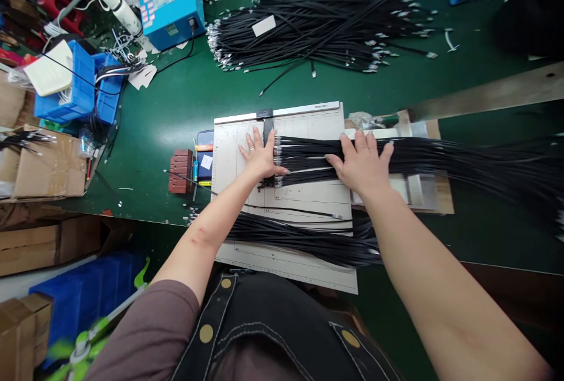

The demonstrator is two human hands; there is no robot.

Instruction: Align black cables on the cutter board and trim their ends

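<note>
Green table cloth covers the whole bench, and right in the middle of it lies a pale cutting board (308, 122) with grid lines. On that board I see a flat row of black cables (308, 161), lying side by side under both hands.

I have my left hand (259, 155) spread flat, fingers wide, pressing at the cable tips where the little silver ends line up against a black stop bar (267, 128). It grips nothing; it just pushes. I have my right hand (363, 164) flat too, palm down on the middle of the cables, holding them still. The cables run on far past my right hand, off the board.

To do this well, I think I should keep all the tips even against the bar and press down so no cable rolls over its neighbor.

Closer to my body than both hands lies a second bunch of cables (304, 237). Just beyond my left hand sits a small brown block (180, 171). Far past both hands a big pile of cables (317, 17) waits, with a blue machine (171, 2) beside it.
</note>
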